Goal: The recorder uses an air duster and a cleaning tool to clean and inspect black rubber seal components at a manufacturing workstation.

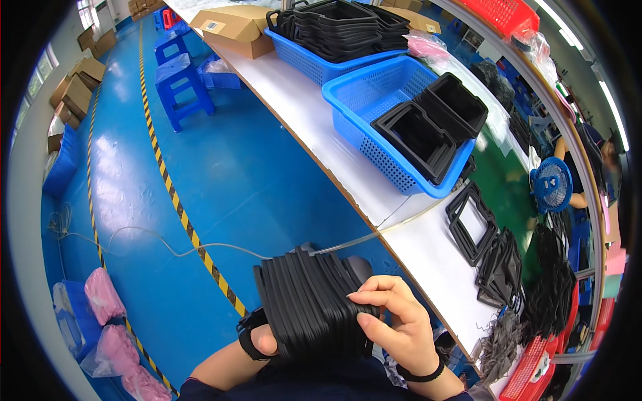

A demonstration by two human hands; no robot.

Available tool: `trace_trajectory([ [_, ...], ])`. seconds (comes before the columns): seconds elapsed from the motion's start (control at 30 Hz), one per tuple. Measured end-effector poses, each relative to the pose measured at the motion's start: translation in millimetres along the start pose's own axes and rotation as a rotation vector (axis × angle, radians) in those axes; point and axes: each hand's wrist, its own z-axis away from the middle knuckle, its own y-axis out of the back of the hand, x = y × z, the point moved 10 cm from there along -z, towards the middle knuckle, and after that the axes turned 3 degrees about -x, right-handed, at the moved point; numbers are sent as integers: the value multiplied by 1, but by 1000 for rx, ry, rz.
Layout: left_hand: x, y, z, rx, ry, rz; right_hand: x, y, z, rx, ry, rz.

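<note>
Off the left edge of the white tabletop (pixel 421 254), a stack of black frames (pixel 311 307) is borne by the left hand (pixel 267 342), fingers hidden; layers are best squared lightly by the right hand's narrowly parted fingertips (pixel 364 321).

One held stack (pixel 304 304) (perhaps four stools (pixel 175 70)).

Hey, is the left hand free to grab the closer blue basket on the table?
Probably not: the left hand is mostly hidden by the stack of black frames it seems to hold, and the basket sits farther off on the table.
</note>
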Motion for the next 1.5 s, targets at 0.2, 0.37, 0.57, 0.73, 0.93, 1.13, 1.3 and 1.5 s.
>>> trace_trajectory([
  [0.2, 0, 2, 8, -15, 28, 21, 21, -3, 0, -8, -84, -271],
  [0.37, 4, -3, 11, -64, 76, 25, 24, -6, 0, -4, -117, -338],
  [0.57, -3, -20, 7, -201, 177, 6, 31, -8, -2, 69, -82, -444],
  [0.73, -12, -37, 5, -310, 250, -21, 33, 14, -7, 216, -113, -336],
  [0.93, -6, -39, 2, -326, 231, -33, 80, 52, 11, 339, -118, -150],
  [1.13, -1, -38, -5, -281, 189, -18, 328, 6, 99, -10, -420, 712],
  [1.3, -20, 0, 11, -98, 220, 17, 117, 45, 42, 173, -214, 358],
  [1.5, -9, -18, 0, -100, 187, -34, -36, 31, -6, 72, 229, 200],
])
